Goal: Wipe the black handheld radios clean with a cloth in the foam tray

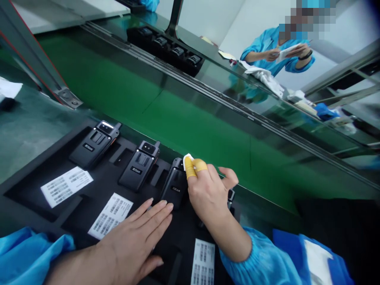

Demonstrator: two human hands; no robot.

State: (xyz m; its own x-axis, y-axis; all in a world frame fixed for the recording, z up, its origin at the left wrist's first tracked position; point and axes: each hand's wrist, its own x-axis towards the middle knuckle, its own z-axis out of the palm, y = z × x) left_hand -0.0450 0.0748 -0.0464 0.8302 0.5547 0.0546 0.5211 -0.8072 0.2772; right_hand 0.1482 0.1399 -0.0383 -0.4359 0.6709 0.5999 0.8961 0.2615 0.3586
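My left hand (142, 233) lies flat with its fingers stretched out, the fingertips at the lower end of a black handheld radio marked "Riton" (173, 188). Yellow finger cots cover two fingers of my right hand (208, 190), which is closed on a small white wiping cloth (187, 158) against the top of that radio. Two similar devices, a middle radio (138, 166) and a left radio (93, 144), rest back-up in the black foam tray (71, 217). Another radio (230, 196) is mostly hidden behind my right wrist.
White barcode label sheets, a left sheet (67, 186), a middle sheet (111, 215) and a right sheet (203, 261), lie in the tray. Beyond is a green conveyor belt (190, 130) with a metal rail. Across it are a black tray (163, 49) of devices and a co-worker (267, 43) holding something white.
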